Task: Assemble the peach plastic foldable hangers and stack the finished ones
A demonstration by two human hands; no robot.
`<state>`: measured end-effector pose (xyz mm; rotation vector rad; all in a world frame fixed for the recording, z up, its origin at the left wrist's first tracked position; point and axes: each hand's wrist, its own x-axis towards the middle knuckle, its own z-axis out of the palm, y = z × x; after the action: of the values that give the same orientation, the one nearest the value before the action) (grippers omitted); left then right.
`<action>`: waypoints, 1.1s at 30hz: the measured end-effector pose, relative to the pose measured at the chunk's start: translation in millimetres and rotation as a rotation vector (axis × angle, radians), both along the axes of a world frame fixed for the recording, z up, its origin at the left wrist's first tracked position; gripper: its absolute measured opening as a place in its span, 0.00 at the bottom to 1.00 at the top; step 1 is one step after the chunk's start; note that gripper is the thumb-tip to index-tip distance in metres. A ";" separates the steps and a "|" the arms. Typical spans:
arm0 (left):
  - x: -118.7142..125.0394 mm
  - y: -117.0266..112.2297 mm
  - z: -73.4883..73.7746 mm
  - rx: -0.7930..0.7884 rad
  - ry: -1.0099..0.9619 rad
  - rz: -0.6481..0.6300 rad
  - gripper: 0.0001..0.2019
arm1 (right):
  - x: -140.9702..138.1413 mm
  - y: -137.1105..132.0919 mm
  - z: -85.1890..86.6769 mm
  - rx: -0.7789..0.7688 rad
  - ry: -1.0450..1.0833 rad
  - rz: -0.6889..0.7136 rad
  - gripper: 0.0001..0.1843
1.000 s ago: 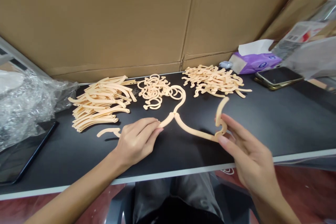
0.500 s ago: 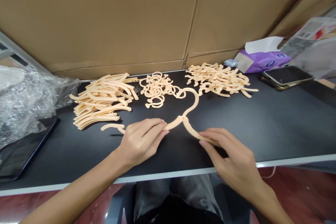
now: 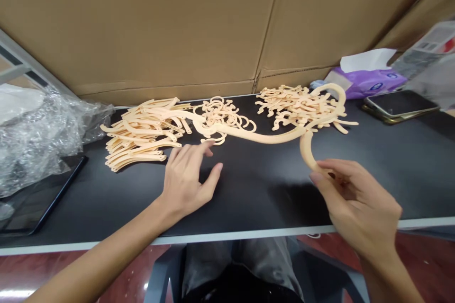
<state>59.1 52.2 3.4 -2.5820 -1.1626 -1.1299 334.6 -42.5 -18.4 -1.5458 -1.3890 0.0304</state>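
My right hand point(image 3: 355, 201) pinches one arm end of an assembled peach plastic hanger point(image 3: 270, 135) and holds it lifted above the black table point(image 3: 391, 161). The hanger stretches leftward over the piles, its hook curling up at the right. My left hand point(image 3: 186, 177) hovers open over the table, fingers spread, its fingertips close to the pile of small hook pieces point(image 3: 220, 116). A stack of long curved hanger arms point(image 3: 140, 132) lies to the left. A pile of short bent pieces point(image 3: 302, 106) lies to the right.
A cardboard wall point(image 3: 213, 23) stands behind the table. Crumpled clear plastic point(image 3: 35, 137) and a dark tablet point(image 3: 31, 199) sit at the left. A purple tissue pack point(image 3: 369, 80), a phone point(image 3: 400, 104) and a clear bag are at the right.
The hanger lay flat under both hands before. My right hand has lifted and swung it to the right, and my left hand has let go and opened.
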 end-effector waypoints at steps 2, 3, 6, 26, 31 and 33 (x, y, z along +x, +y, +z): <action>-0.7 4.0 -2.6 -0.112 -0.087 0.064 0.26 | 0.6 -1.8 -1.9 -0.009 0.020 0.019 0.05; -1.2 5.7 -3.8 -0.153 -0.140 0.078 0.29 | 0.8 -2.3 -2.5 -0.013 0.021 0.027 0.05; -2.6 9.0 -6.5 -0.195 -0.231 0.066 0.32 | 0.7 -2.2 -2.1 -0.040 0.004 0.053 0.04; -0.5 3.9 -0.9 -0.064 0.098 -0.284 0.13 | -5.3 -0.9 1.4 0.016 -0.171 0.278 0.09; -1.3 3.8 -3.4 -0.055 0.076 -0.288 0.15 | -4.9 -0.4 -0.1 -0.029 -0.159 0.281 0.08; -0.9 3.3 -3.0 -0.060 0.075 -0.294 0.15 | -4.6 -0.4 -0.6 -0.049 -0.155 0.290 0.07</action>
<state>58.3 55.4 0.4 -2.8846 -0.8321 -1.0483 330.0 -42.9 -19.0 -1.3979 -1.7386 0.1251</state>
